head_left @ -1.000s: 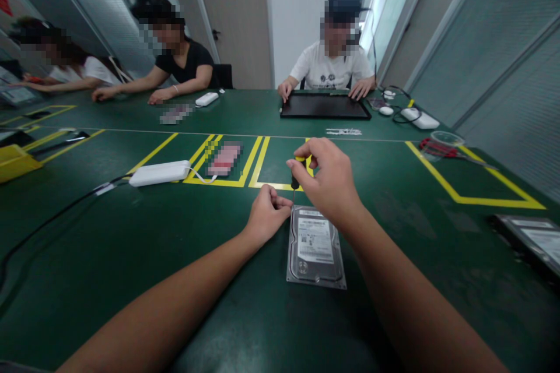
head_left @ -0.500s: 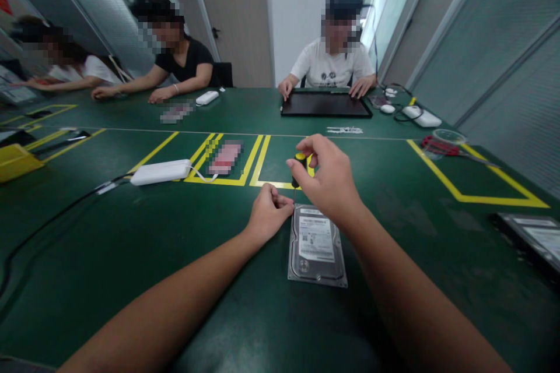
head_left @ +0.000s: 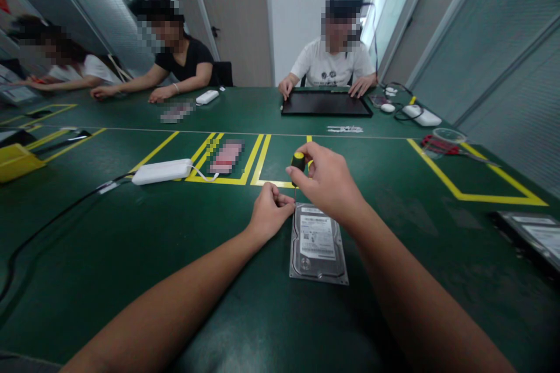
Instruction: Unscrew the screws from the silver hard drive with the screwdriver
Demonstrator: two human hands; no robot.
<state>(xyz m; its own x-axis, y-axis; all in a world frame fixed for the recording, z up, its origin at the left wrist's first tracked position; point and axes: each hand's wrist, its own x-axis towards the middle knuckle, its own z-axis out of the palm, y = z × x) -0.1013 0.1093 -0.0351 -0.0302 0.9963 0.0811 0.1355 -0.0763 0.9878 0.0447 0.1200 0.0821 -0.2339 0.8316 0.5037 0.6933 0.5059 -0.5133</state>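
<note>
A silver hard drive (head_left: 319, 265) with a white label lies flat on the green table in front of me. My right hand (head_left: 330, 180) is closed round the black and yellow handle of a screwdriver (head_left: 298, 164). The screwdriver stands nearly upright, its thin shaft pointing down at the drive's far left corner. My left hand (head_left: 270, 210) is at that same corner, fingers curled and thumb and fingertips pinched by the shaft's tip. Whether a screw or the shaft sits between those fingertips is too small to make out.
A white power bank (head_left: 161, 171) with cables lies to the left, wired to a blurred phone (head_left: 226, 157). On the right are another drive (head_left: 531, 239), red-handled pliers (head_left: 441, 145) and a clear round dish (head_left: 450, 136). Across the table, a person holds a black panel (head_left: 326, 104); two others sit left.
My right hand has shifted its fingers on the screwdriver handle, from thumb and finger apart at the top to wrapped closer around its side. My left hand stays at the drive's corner.
</note>
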